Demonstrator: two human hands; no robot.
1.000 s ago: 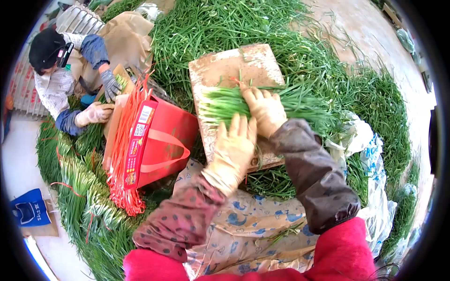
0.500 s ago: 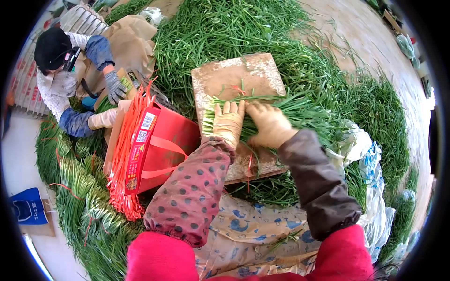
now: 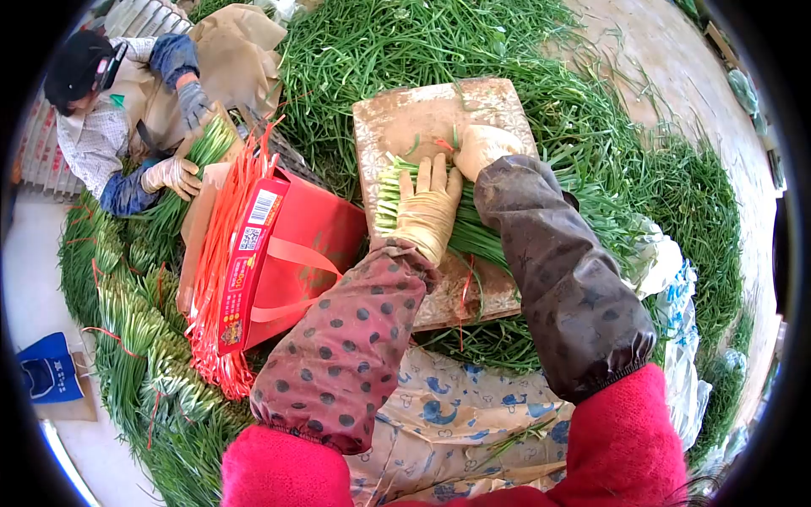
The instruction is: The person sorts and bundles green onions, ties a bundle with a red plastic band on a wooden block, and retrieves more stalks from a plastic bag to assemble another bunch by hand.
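Observation:
A bunch of garlic chives (image 3: 475,234) lies across a worn board (image 3: 410,114), its pale cut ends to the left. My gloved left hand (image 3: 429,211) lies flat on the bunch, fingers stretched out and slightly apart, pressing it down. On the bunch's far side, my gloved right hand (image 3: 488,150) is closed at the end of a red tie (image 3: 443,144); its fingertips are mostly hidden. More red strip (image 3: 465,290) shows on the near side of the bunch, its middle hidden.
A red box (image 3: 317,232) with many red ties (image 3: 221,296) over its edge stands left of the board. Tied chive bundles (image 3: 139,325) lie farther left. Loose chives (image 3: 405,51) heap behind. A co-worker (image 3: 93,127) handles chives at upper left. Patterned plastic sheeting (image 3: 448,414) lies nearest me.
My right hand has moved from the leafy part of the bunch to its far side and closed by the tie. My left hand stays on the bunch. The view has shifted slightly.

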